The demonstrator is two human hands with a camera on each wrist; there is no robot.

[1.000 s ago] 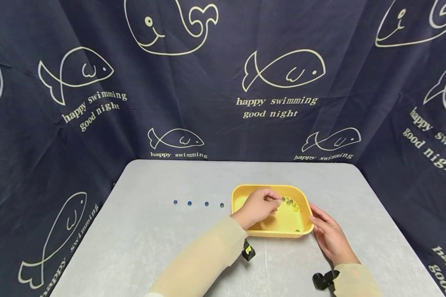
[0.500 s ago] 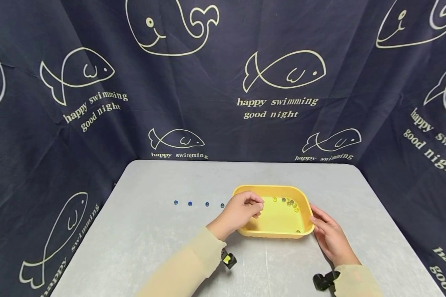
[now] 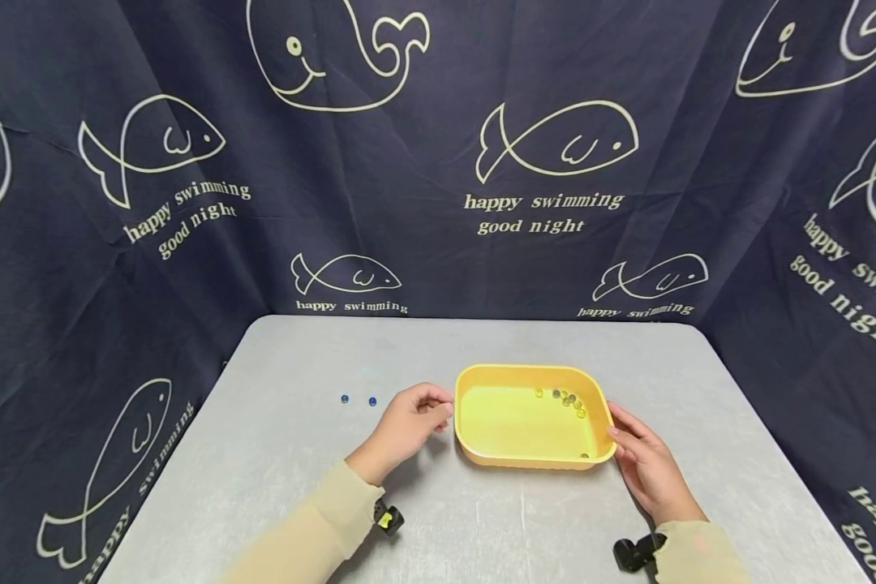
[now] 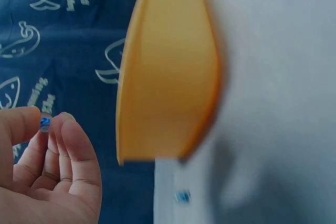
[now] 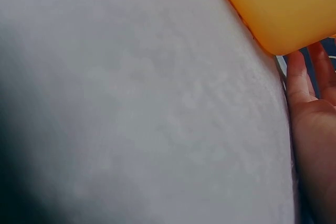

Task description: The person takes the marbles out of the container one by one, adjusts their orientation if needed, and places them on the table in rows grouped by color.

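In the left wrist view, a clear marble with a blue swirl [image 4: 45, 123] is pinched between the thumb and fingertips of my left hand [image 3: 411, 418]. That hand is just left of the yellow plastic tub [image 3: 511, 462], close to its left wall. My right hand [image 3: 650, 462] rests against the tub's right end, its fingers fairly straight along the outer wall. Several yellow and dark marbles [image 3: 581, 413] lie in the tub's far right corner, and one dark marble [image 3: 585, 456] is by the near right corner.
Two blue marbles, a left one [image 3: 345, 398] and a right one [image 3: 372, 401], lie on the grey table [image 3: 292, 470] left of my left hand. The hand may hide others in that row. A dark blue curtain [image 3: 423, 162] with white fish drawings surrounds the table.
My left hand has moved left out of the tub to beside its left wall. It now covers the right part of the marble row. The right hand and tub have stayed put.
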